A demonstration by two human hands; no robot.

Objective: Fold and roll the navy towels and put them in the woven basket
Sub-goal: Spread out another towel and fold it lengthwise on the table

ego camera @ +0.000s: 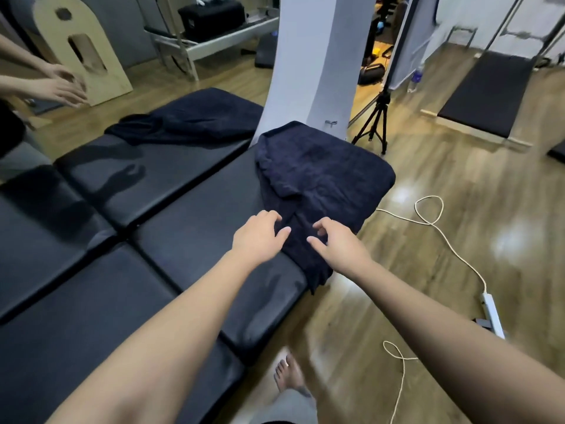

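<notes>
Left hand (258,237): fingers loosely spread, holding nothing, at the near edge of the navy towel (321,182).
Right hand (334,240): fingers loosely curled, holding nothing, over the same edge.
Towel: crumpled on the black padded mat (153,270), at its right edge.
Second towel (189,119): far left on the mat.
Room: wood floor (458,209), tripod (374,127), white cord (440,237).

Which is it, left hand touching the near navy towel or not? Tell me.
Cannot tell. The head view shows the left hand at the edge of the near navy towel, fingertips overlapping the dark cloth, but neither contact nor a gap shows plainly.
</notes>
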